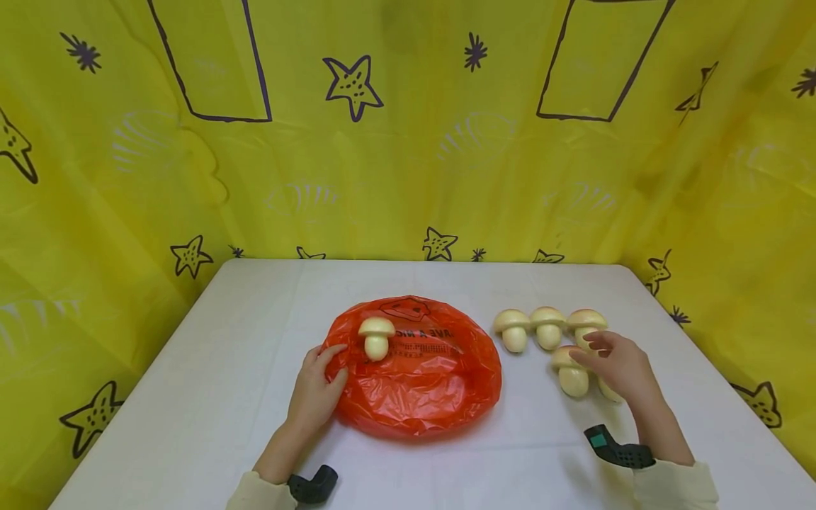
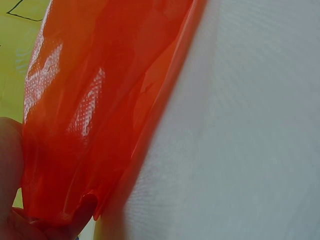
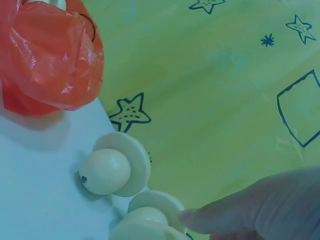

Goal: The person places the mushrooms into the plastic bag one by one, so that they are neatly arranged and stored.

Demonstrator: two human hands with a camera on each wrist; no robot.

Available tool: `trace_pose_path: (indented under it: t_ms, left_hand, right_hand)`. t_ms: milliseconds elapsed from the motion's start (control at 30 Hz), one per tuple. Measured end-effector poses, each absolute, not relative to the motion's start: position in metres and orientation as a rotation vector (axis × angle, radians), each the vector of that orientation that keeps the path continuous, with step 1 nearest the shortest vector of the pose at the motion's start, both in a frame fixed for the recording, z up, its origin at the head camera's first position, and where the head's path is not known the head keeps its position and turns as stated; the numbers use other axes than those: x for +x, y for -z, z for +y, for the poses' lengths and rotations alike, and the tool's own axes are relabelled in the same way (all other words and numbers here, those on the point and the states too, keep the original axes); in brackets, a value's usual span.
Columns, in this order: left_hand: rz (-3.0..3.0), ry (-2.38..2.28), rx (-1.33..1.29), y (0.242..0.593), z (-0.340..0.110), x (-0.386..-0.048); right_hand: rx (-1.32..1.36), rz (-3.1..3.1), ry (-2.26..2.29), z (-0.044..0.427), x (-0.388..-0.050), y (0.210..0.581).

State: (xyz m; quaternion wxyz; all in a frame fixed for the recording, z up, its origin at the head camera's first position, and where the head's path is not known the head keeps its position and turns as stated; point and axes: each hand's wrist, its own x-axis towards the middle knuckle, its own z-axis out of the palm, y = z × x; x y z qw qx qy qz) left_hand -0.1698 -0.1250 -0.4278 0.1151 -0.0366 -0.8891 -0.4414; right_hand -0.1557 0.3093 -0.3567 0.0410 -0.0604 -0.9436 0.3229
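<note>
Left hand (image 1: 314, 397) grips the red plastic bag (image 1: 417, 400) at its nine o'clock rim, toy mushroom (image 1: 376, 343) at that hand's two o'clock, and here's the right hand (image 1: 620, 366), thumb and fingers apart, second mushroom (image 1: 574, 381) at nine o'clock.

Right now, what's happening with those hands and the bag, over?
Left fingers gripping red plastic bag. One toy mushroom resting on the plastic. Right fingers at five more toy mushrooms, contact unclear. No obvious obstruction.
</note>
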Motion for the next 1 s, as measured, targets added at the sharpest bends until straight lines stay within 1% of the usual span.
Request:
trace_pose_path:
  t_ms: [600, 1000]
  left_hand:
    - [-2.597, 1.285, -0.115, 0.428, -0.126, -0.170]
    - [-2.598, 1.284, -0.111, 0.429, -0.125, -0.170]
  right_hand:
    - [0.038, -2.912, -0.860, 0.297, -0.165, 0.370]
    - [0.084, -2.907, -0.875, 0.293, -0.173, 0.378]
